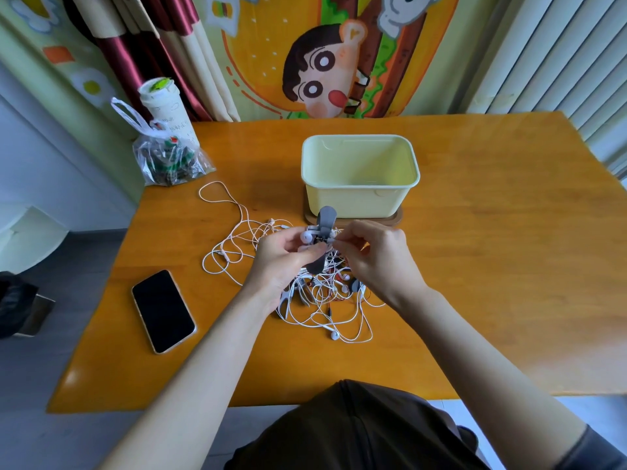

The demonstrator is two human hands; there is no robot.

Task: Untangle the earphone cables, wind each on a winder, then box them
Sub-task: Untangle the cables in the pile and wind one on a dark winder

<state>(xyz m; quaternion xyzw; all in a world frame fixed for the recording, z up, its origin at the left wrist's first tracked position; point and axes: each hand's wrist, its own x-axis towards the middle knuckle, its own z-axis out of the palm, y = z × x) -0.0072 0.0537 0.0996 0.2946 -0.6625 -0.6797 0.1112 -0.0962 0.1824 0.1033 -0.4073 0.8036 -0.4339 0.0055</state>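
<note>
Far to the left of the pale yellow box (359, 195), at the rear corner of the table (492, 266), a clear plastic bag (169, 161) slumps against a white cup (164, 103); the bag's dark contents cannot be made out. Left of the box and nearer the person, a phone (163, 311) lies face up with a dark screen. Between the phone and the box, the white earphone cables (325, 301) spread in a tangle, with one long loop trailing back towards the bag (how many sets are in the knot cannot be counted). In front of the box, the left hand (283, 257) grips a grey winder (326, 217) raised above the tangle. Its thumb lies across the lower half, so only the rounded upper end and the middle show, and a white earbud (307, 236) sits against the fingers. Just right of that, the right hand (376, 256) pinches a strand of the earphone cables at the winder's waist; its curled fingertips hide the exact spot. Beneath both hands, further grey pieces (354, 284) lie in the tangle, largely covered by wires and wrists. The box stands open on a brown tray (397, 216), of which only the front edge shows.
</note>
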